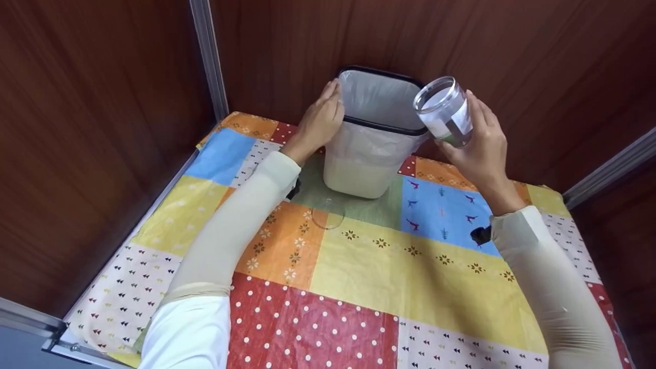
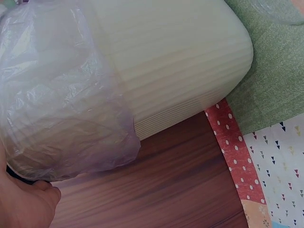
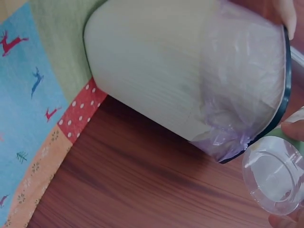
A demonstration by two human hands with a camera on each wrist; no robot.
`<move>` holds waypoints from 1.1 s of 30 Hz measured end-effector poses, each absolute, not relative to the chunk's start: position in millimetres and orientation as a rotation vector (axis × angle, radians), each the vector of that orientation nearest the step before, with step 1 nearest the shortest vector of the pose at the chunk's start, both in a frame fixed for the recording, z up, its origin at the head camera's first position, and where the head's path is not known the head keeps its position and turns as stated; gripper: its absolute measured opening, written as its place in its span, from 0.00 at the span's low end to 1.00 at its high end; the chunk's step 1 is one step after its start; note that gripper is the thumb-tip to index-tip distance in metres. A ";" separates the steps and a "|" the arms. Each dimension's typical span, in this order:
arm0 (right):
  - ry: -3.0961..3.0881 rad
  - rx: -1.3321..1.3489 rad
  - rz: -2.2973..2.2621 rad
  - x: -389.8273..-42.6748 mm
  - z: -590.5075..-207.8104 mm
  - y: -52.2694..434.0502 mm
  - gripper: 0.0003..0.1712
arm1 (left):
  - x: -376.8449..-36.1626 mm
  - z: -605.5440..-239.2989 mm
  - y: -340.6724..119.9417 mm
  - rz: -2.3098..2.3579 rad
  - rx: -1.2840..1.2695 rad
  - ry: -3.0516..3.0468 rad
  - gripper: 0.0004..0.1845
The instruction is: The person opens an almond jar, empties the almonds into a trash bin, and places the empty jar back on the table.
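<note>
Clear jar (image 1: 444, 110), gripped by right hand (image 1: 479, 148), tilts over bin (image 1: 371, 164); left hand (image 1: 319, 123) rests flat against it.

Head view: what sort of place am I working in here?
Probably a small table set up in a wood-panelled corner: a patchwork tablecloth, dark wood walls with metal trim, and a lined waste bin.

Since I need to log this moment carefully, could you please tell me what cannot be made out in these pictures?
- Bottom of the bin: head view, hidden by its own walls and liner.
- What the jar holds: too unclear in every view.
- Left hand: left wrist view, cut off by the corner; its fingertips are hidden behind the bin rim in the head view.
- Clear lid on the tablecloth: faint, details too small.
</note>
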State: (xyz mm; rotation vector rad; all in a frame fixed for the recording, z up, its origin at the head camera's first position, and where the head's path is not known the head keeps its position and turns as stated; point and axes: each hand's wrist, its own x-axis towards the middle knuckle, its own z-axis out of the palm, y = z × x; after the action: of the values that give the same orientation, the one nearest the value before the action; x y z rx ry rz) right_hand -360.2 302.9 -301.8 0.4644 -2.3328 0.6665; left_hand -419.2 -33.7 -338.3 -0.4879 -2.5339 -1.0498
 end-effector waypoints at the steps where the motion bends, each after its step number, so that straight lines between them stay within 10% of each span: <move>1: -2.332 0.460 0.672 -359.3 -302.5 302.6 0.53 | -419.0 -337.7 -34.4 -1.050 -0.486 -2.534 0.30; 33: -2.143 0.541 0.893 -331.7 -343.3 310.1 0.56 | -418.2 -338.0 -37.1 -1.051 -0.454 -2.560 0.30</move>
State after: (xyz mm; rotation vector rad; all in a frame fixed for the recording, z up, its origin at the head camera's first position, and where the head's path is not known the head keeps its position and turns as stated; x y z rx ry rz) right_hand -331.7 310.1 -343.3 0.5413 -2.1430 0.8929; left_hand -418.2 -37.1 -338.0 -0.4540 -2.5600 -1.0509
